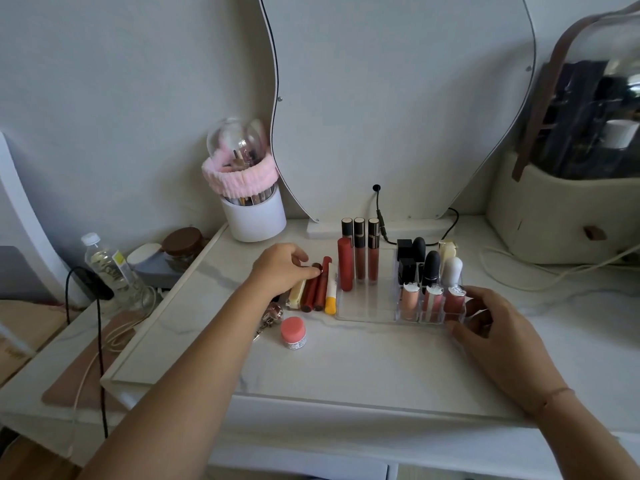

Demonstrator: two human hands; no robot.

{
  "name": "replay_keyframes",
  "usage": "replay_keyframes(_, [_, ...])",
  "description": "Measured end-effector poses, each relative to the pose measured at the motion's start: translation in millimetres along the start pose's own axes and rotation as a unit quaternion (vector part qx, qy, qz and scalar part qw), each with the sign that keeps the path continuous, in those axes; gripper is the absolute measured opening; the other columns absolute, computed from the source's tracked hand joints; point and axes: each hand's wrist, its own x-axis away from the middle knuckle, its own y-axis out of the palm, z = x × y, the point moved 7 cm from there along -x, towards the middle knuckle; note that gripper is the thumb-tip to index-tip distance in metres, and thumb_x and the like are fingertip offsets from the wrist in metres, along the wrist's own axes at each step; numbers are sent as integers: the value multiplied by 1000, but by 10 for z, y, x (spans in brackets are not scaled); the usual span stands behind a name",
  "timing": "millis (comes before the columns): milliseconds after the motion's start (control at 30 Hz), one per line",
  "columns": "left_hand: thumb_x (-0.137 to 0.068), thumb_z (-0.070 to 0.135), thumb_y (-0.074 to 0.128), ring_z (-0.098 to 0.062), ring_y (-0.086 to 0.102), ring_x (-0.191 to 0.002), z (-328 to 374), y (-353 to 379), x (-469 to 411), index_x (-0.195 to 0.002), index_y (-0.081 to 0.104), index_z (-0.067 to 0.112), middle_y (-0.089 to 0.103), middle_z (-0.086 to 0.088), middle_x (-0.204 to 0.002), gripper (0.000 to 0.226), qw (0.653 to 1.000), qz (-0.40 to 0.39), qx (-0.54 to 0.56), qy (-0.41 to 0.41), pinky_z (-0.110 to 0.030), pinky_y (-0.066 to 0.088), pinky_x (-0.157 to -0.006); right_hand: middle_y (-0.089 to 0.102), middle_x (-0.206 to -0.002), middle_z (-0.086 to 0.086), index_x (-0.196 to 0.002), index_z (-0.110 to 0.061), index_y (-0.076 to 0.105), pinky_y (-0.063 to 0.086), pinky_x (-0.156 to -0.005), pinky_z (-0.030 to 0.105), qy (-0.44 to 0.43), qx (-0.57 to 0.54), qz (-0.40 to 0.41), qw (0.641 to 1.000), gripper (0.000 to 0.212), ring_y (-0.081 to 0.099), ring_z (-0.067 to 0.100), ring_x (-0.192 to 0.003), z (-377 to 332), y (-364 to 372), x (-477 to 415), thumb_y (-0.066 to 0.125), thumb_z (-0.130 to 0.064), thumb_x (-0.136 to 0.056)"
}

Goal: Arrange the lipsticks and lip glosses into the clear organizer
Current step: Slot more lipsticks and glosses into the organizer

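Observation:
The clear organizer [367,311] stands on the white vanity top. In it stand a red tube [345,264], three tall dark-capped lip glosses [360,249], black lipsticks [429,268] and three silver-capped glosses [433,301] in the front cells. Left of the organizer, several loose tubes lie side by side: a cream one [297,295], two dark red ones [317,289] and a white-and-yellow one [331,289]. My left hand [282,268] rests on these tubes, fingertips pinching the top of a dark red one. My right hand [491,327] holds the organizer's right front corner.
A small pink-lidded jar [293,332] and a keychain [268,318] lie in front of the loose tubes. A white brush holder [254,216] with a pink headband stands at the back left, a mirror [398,98] behind, a beige cosmetics case [554,216] at the right. A water bottle [110,268] stands on the lower shelf at left.

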Motion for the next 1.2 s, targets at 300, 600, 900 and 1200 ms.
replay_keyframes(300, [-77, 31, 69, -22, 62, -92, 15, -74, 57, -94, 69, 13, 70, -5, -99, 25, 996, 50, -74, -22, -34, 51, -80, 60, -87, -4, -120, -22, 54, 41, -60, 21, -8, 15, -1, 1000, 44, 56, 10, -72, 15, 13, -3, 69, -19, -79])
replay_keyframes(600, [-75, 26, 71, -13, 65, -88, 77, -230, 110, -99, 71, 16, 72, 0, -96, 26, 993, 117, 21, 2, -26, 50, -78, 61, -86, -1, -120, -20, 55, 40, -61, 24, -2, 11, 2, 1000, 44, 56, 13, -71, 6, -1, -1, 69, -17, -78])
replay_keyframes(900, [-75, 30, 71, -5, 68, -78, 475, -521, 601, -92, 72, 27, 72, 12, -83, 17, 943, 191, 261, 75, -30, 54, -71, 60, -86, -1, -120, -21, 55, 37, -58, 18, 2, 13, 3, 1000, 44, 56, 11, -72, 9, -3, 6, 69, -18, -78])
replay_keyframes(1200, [-75, 19, 74, -2, 64, -77, 688, -128, 776, -90, 69, 28, 70, 9, -84, 18, 944, 169, 248, 135, -13, 49, -67, 61, -85, 0, -121, -21, 55, 37, -58, 17, 0, 14, 4, 1000, 45, 56, 12, -73, 30, 5, -14, 69, -21, -79])
